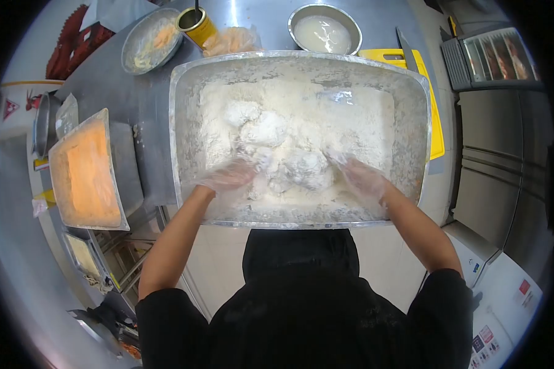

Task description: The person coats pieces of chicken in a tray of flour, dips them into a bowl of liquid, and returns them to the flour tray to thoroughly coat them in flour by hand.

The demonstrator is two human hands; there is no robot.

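A large metal tray [422, 123] holds white powder [363, 135] that looks like flour. My left hand [237, 173], in a clear plastic glove, is low in the powder, left of a coated lump [308, 170]. On the lump's other side is my right hand [360, 175], also gloved, its fingertips close to it. Powder and motion blur hide the fingers of both hands. Two more white-coated lumps, one [263, 128] larger and one [242, 113] smaller, lie above my left hand.
Behind the tray stand a bowl of pale liquid [323, 34], a yellow can [197, 29] and a round dish [151, 46]. A knife [406, 49] rests on a yellow board [437, 132] at right. An orange-filled container [92, 175] stands left.
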